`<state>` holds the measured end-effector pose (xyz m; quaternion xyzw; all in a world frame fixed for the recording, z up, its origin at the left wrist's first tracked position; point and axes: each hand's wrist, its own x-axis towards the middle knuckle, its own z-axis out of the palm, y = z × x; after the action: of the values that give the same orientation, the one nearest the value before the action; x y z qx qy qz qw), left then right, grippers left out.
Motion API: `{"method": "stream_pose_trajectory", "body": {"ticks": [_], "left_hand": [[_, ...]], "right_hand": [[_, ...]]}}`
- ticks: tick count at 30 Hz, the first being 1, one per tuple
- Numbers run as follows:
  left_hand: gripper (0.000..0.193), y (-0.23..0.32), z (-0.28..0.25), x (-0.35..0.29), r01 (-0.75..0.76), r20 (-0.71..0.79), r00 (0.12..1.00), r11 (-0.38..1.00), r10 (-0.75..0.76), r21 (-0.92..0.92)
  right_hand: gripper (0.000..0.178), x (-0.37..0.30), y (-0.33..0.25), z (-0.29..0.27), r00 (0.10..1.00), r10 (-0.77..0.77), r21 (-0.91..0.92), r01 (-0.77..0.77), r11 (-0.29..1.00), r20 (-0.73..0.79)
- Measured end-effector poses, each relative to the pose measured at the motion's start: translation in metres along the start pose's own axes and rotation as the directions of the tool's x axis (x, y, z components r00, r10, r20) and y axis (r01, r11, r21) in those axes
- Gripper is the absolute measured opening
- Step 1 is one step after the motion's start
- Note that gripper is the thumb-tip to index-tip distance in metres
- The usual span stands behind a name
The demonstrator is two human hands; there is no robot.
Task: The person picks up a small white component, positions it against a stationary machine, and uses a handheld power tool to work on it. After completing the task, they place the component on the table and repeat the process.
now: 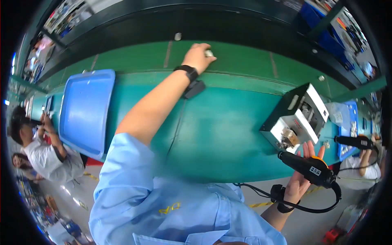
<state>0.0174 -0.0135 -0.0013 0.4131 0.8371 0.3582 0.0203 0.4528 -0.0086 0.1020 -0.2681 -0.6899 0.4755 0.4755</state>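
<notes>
My left hand reaches far over the bench to its green back ledge. Its fingers are closed round a small whitish part, which they partly hide, so its kind cannot be made out. At the lower right, my right hand holds a black corded electric screwdriver with an orange patch. The tool lies across the palm, and several fingertips stick out beyond it. Just past it stands an open black-and-white box with metal parts and a brown block inside. Black bands with dark boxes sit on both wrists.
A blue tray lies on the left of the green bench. Right of the box are a clear plastic bag and a blue tray of small parts. Co-workers sit at both ends; a second black corded tool is at the right.
</notes>
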Motion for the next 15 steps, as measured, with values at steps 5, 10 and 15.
{"method": "stream_pose_trajectory", "body": {"ticks": [5,10,15], "left_hand": [[0.051,0.02,-0.018,0.02,-0.021,-0.157,0.986,0.985,0.048,0.169],[0.04,-0.026,-0.012,0.01,-0.175,-0.183,0.966,0.983,0.183,0.058],[0.037,0.011,-0.005,-0.01,-0.171,-0.079,0.983,0.982,0.165,-0.084]], "right_hand": [[0.079,-0.018,-0.002,-0.061,0.956,0.07,0.127,-0.034,0.991,-0.284],[0.042,0.015,0.014,-0.164,0.726,-0.062,0.088,0.167,0.982,-0.685],[0.021,0.055,0.063,-0.267,0.753,-0.175,-0.359,-0.086,0.929,-0.634]]}}
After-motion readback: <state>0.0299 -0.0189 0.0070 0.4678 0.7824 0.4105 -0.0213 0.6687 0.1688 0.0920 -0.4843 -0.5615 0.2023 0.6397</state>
